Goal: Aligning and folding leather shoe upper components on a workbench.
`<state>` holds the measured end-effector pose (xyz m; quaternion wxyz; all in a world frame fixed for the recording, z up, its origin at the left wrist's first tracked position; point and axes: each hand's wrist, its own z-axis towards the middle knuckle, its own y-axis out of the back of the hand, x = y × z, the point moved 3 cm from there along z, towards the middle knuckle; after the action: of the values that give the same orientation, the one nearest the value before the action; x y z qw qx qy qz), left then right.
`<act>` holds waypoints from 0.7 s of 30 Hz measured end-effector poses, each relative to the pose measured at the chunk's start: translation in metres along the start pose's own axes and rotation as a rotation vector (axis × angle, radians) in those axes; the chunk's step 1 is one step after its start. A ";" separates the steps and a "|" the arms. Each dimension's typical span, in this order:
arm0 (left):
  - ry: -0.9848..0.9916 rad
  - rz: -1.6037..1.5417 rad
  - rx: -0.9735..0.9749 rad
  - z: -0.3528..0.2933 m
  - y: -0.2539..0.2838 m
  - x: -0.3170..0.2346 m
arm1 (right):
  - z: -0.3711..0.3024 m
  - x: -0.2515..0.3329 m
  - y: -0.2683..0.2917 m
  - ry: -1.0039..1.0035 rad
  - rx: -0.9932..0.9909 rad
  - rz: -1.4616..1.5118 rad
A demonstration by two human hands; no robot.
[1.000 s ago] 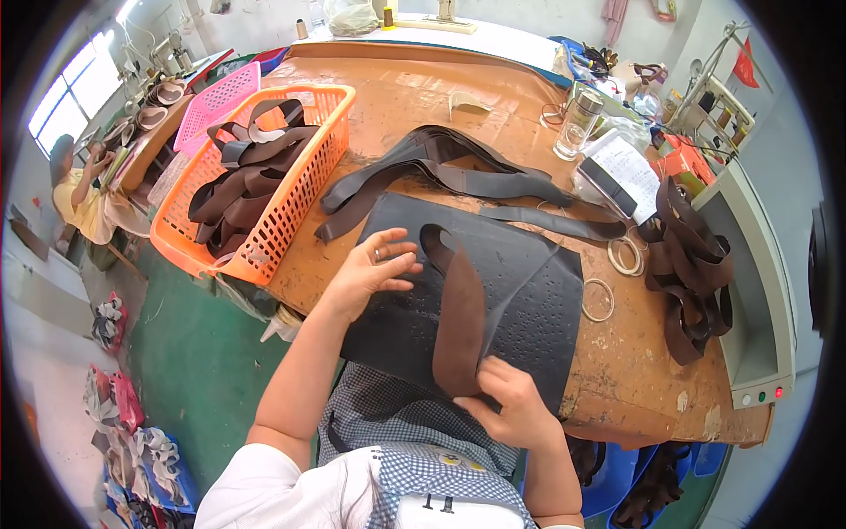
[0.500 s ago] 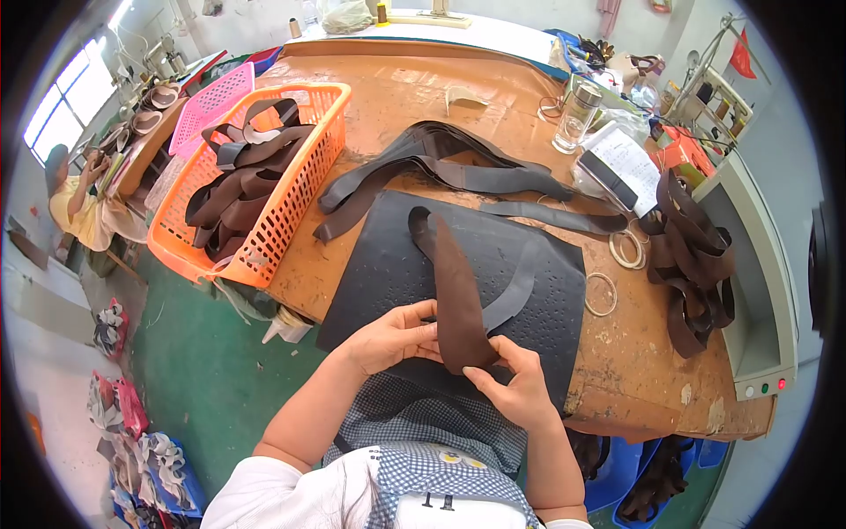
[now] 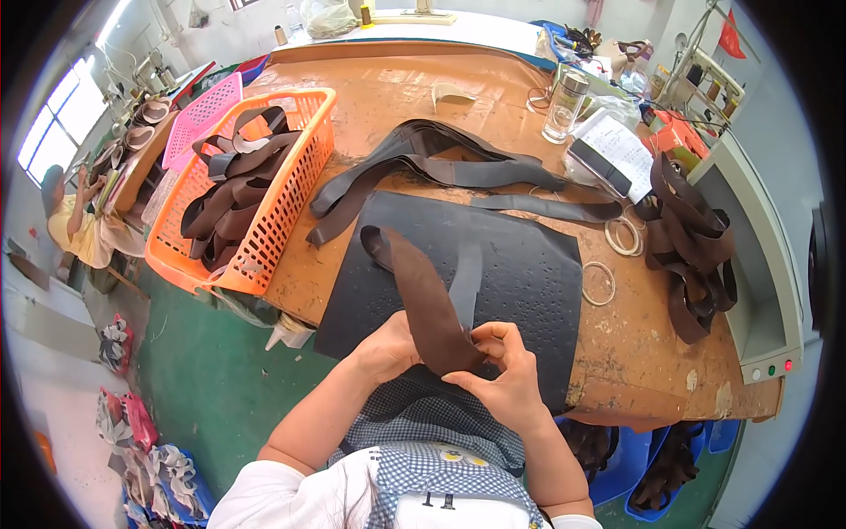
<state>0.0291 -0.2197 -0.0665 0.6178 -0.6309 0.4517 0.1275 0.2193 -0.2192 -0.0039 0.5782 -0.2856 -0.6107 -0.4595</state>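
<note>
A long brown leather strap point(image 3: 414, 282) lies across a black perforated mat point(image 3: 520, 273) on the worn brown workbench point(image 3: 370, 97). My left hand point(image 3: 388, 346) and my right hand point(image 3: 502, 375) both pinch the strap's near end at the mat's front edge. The strap's far end curls at the mat's upper left. A thin dark strip point(image 3: 465, 271) lies on the mat beside the strap.
An orange basket point(image 3: 286, 185) of brown straps hangs off the bench's left side. Dark straps point(image 3: 423, 159) spread behind the mat. Metal rings point(image 3: 599, 282), a brown strap pile point(image 3: 692, 242), a glass jar point(image 3: 564, 106) and a grey machine point(image 3: 758, 264) stand right. A person point(image 3: 75, 225) sits far left.
My left hand left the mat's upper left and joined my right hand at the strap's near end. The strap has shifted slightly on the mat.
</note>
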 end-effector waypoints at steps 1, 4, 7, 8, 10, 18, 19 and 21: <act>-0.006 0.020 -0.028 -0.004 -0.007 -0.005 | -0.001 0.000 -0.001 0.016 0.000 -0.026; 0.014 0.049 -0.085 -0.009 -0.017 -0.013 | -0.002 0.006 -0.004 0.068 -0.010 -0.098; -0.011 0.053 -0.093 -0.014 -0.017 -0.014 | -0.004 0.009 -0.005 0.111 -0.017 -0.165; -0.063 0.047 -0.072 -0.017 -0.017 -0.015 | -0.004 0.010 -0.006 0.110 -0.018 -0.162; -0.124 0.050 -0.074 -0.020 -0.021 -0.019 | -0.004 0.010 -0.006 0.121 -0.023 -0.146; -0.297 0.167 -0.122 -0.031 -0.019 -0.017 | 0.001 0.009 -0.002 -0.001 -0.023 0.018; -0.281 0.171 -0.112 -0.032 -0.022 -0.020 | 0.001 0.008 -0.002 -0.050 -0.011 0.064; -0.261 0.179 -0.098 -0.034 -0.023 -0.023 | 0.001 0.007 -0.001 -0.053 -0.020 0.070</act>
<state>0.0201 -0.2447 -0.0278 0.6259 -0.5955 0.4151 0.2851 0.2162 -0.2201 0.0029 0.5747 -0.3247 -0.6107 -0.4374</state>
